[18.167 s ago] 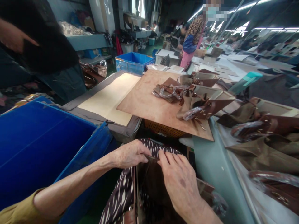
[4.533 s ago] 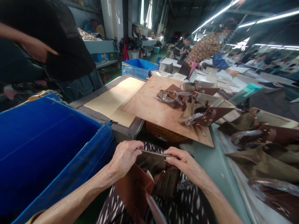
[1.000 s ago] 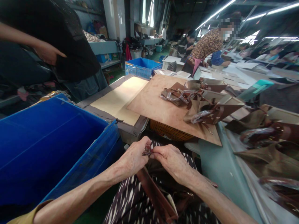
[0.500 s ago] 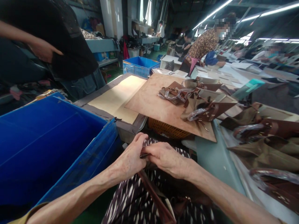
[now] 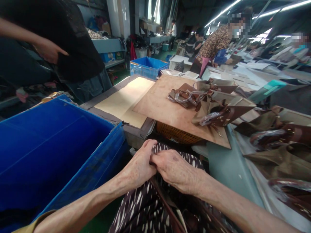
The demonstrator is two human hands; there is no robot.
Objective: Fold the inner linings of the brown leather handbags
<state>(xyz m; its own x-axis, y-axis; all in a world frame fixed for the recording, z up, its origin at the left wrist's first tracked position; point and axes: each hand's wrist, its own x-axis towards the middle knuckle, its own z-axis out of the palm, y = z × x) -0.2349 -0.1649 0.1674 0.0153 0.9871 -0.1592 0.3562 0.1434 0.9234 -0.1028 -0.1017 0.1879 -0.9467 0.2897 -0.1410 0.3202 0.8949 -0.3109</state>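
A dark handbag with brown leather trim lies across my lap, on patterned black-and-white cloth. My left hand is closed on the bag's far end, thumb side up. Against it presses my right hand, its fingers curled in and also closed at that end of the bag. The brown trim runs from beneath both hands back towards me. The exact spot they pinch is hidden behind the fingers.
An open blue bin stands at my left. Ahead, a tan board bears brown handbags with plastic-wrapped handles; more bags lie on the right-hand table. An orange basket sits under the board. A person in black stands at the left.
My right hand has turned and its fingers have curled in tighter against the left hand. The dark bit that showed between the hands is now covered. The view has shifted slightly.
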